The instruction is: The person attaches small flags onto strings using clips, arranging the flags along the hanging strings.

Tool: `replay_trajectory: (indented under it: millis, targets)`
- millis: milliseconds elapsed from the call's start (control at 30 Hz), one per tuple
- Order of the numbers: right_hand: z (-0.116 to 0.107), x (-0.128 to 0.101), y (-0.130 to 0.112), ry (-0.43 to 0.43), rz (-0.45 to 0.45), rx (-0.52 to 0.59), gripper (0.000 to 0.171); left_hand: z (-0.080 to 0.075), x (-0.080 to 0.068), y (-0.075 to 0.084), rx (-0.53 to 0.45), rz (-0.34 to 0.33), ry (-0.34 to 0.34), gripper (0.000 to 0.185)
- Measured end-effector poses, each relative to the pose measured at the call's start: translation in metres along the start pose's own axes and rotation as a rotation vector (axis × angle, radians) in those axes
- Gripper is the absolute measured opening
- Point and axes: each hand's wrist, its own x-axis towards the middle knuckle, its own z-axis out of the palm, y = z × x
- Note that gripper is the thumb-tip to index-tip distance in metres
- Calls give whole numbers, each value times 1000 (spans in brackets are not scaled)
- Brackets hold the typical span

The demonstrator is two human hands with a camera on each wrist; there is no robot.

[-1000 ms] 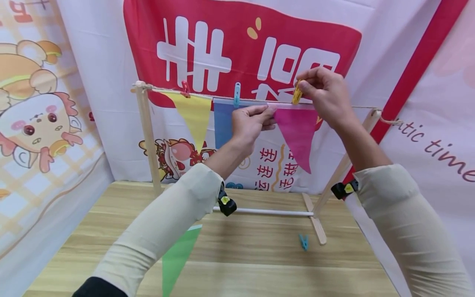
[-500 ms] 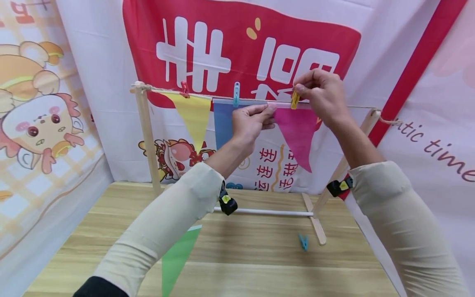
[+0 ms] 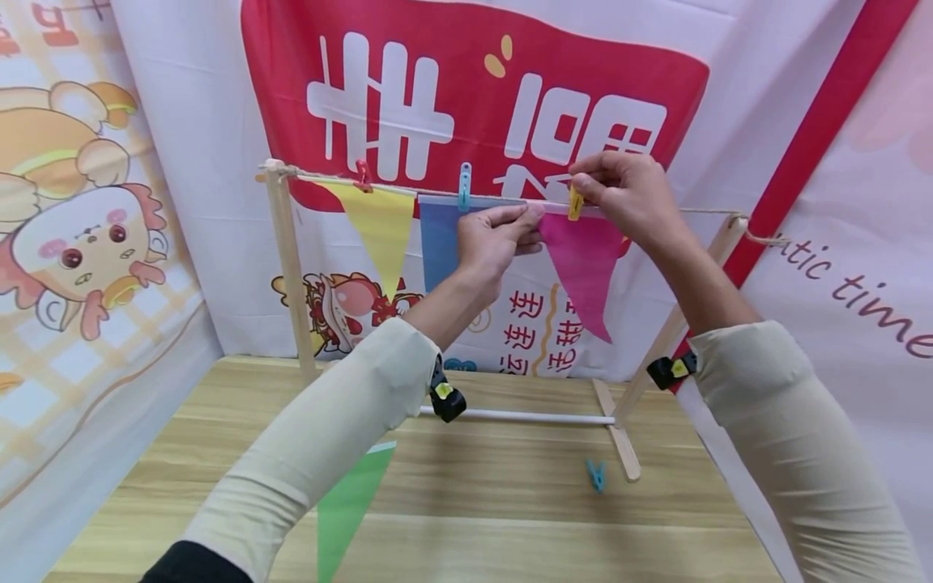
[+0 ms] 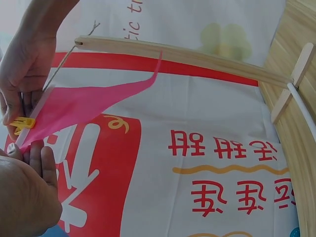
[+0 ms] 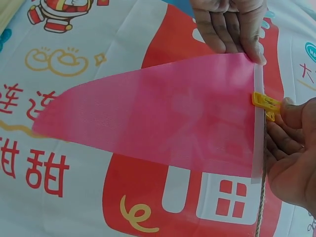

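A pink triangular pennant hangs at the string, its white top band along the cord. My left hand pinches the pennant's left top corner between thumb and fingers. With thumb and fingertips my right hand grips a yellow clothespin, which sits over the pennant's top band, as the right wrist view also shows with the clothespin across the band and string. Left of my hands, a blue pennant hangs under a light blue clothespin, and a yellow pennant under a red clothespin.
The string runs between two wooden posts, the left post and the right post, joined low down by a white rod. On the wooden table lie a green pennant and a blue clothespin. Printed cloth hangs behind.
My right hand has moved slightly left and down with the yellow clothespin, which now sits lower over the pennant's top band. The left hand has stayed at the pennant's corner.
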Motion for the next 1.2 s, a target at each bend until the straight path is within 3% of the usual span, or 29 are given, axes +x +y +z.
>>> replay_trajectory:
  millis: [700, 1200]
  targets:
    - [-1, -5, 2, -17, -24, -22, 48, -15, -2, -4, 40, -22, -47, 26]
    - [-1, -5, 8, 90, 24, 44, 54, -28, -3, -2, 89, -7, -98, 23]
